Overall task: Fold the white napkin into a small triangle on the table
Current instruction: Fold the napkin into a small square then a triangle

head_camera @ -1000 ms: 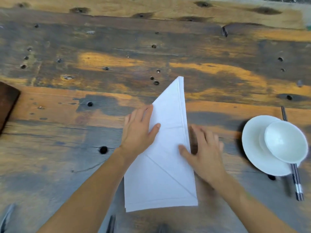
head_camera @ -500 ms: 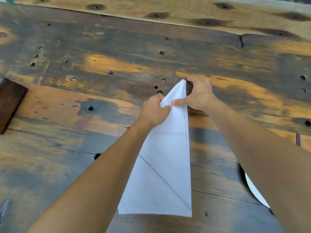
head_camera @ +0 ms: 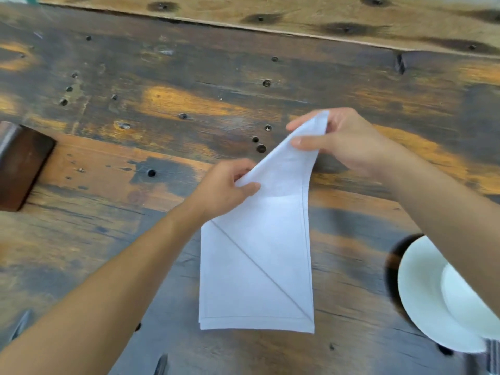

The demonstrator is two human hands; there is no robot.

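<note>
The white napkin (head_camera: 257, 266) lies on the wooden table (head_camera: 189, 109) as a long narrow triangle with a diagonal crease across its near half. Its wide end rests flat near me. My right hand (head_camera: 343, 142) pinches the far pointed tip between thumb and fingers and holds it lifted off the table. My left hand (head_camera: 224, 188) pinches the napkin's left slanted edge a little below the tip. The raised part curves up between the two hands.
A white plate (head_camera: 422, 301) with a white bowl (head_camera: 465, 301) on it sits at the right, partly behind my right forearm. A dark brown block (head_camera: 21, 166) lies at the left edge. Striped chopsticks (head_camera: 491, 355) show at the lower right corner.
Both hands went from pressing the napkin's middle to its far tip. Since half a second ago the tip has been pinched and raised off the table.
</note>
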